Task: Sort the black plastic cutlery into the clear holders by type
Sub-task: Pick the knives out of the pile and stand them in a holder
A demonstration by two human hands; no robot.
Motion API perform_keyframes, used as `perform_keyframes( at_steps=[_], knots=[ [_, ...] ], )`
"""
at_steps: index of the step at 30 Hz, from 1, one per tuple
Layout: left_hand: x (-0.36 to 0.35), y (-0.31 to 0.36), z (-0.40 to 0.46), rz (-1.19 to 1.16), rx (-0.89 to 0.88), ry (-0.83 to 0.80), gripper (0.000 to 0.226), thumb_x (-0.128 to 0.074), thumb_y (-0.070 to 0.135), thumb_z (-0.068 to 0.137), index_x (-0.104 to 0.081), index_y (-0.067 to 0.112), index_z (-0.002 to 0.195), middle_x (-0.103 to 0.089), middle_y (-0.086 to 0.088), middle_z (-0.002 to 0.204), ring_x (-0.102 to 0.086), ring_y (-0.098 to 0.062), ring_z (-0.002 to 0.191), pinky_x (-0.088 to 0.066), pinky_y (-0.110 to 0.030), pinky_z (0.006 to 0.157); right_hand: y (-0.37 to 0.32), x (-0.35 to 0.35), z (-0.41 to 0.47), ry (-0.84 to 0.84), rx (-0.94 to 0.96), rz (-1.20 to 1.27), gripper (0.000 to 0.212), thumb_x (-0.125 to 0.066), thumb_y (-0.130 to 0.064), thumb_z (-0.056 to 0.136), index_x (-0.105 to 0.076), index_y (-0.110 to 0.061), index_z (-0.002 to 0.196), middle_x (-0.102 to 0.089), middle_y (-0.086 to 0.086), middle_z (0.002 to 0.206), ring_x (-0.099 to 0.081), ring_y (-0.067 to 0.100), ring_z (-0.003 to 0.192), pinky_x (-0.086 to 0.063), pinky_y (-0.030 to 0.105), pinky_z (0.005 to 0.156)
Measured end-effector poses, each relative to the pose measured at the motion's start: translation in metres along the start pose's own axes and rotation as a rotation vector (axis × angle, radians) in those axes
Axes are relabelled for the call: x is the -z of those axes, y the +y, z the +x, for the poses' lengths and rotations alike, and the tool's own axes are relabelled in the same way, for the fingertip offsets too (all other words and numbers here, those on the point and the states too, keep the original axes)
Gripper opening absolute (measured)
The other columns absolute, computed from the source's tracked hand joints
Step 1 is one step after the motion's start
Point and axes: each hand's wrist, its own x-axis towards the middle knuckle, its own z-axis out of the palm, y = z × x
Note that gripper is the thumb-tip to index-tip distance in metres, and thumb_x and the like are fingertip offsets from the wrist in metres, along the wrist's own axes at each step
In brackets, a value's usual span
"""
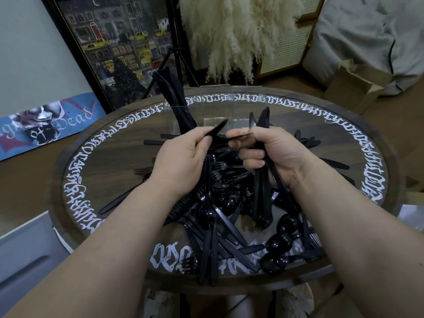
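L hand (181, 157) pinches one black knife (215, 129) btw thumb and fingers, tip pointing far-right. R hand (273, 154) has fingers curled round a bundle (263, 180) of several pcs, forks and knives mixed by the look of it, fork tines hanging near; its thumb and forefinger also nip one more thin pc.

Clear holders (220, 106) sit at far edge of round worktop (103, 161); far-left compartment already has a stack of knives (172, 95), other compartments look empty.

Risks, imo: R bundle is loose and mixed, so a pc could slip back into the pile (220, 203); holder walls are near invisible, easy to drop into the wrong slot or tip it.

Counts: 2 hands, 1 holder unit w/ abt 3 slots, 1 knife in L, pile = dozens, can't count exactly.
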Motion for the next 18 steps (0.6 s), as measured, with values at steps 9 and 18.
perform_keyframes(
  at_steps=[9, 18],
  knots=[
    [-0.010, 0.012, -0.002, 0.011, 0.029, -0.106, 0.024, -0.038, 0.026, 0.101, -0.044, 0.012, 0.082, -0.055, -0.005, 0.065, -0.057, -0.025, 0.066, -0.046, -0.046, 0.067, 0.011, -0.013, 0.010, 0.212, 0.231, -0.172, 0.007, -0.055, 0.000, 0.083, -0.060, -0.004, 0.083, -0.048, 0.001, 0.059, -0.025, 0.007, 0.041, -0.017, 0.019, 0.038],
    [-0.009, 0.020, -0.003, -0.126, 0.080, -0.251, 0.033, -0.037, 0.012, 0.097, -0.050, 0.026, 0.070, -0.049, 0.009, 0.053, -0.046, -0.008, 0.056, -0.035, -0.021, 0.055, 0.020, -0.014, 0.021, 0.464, 0.454, -0.422, 0.035, -0.061, -0.046, 0.088, -0.045, -0.026, 0.064, -0.047, -0.015, 0.048, -0.042, 0.004, 0.047, -0.033, 0.027, 0.054]
  ],
)
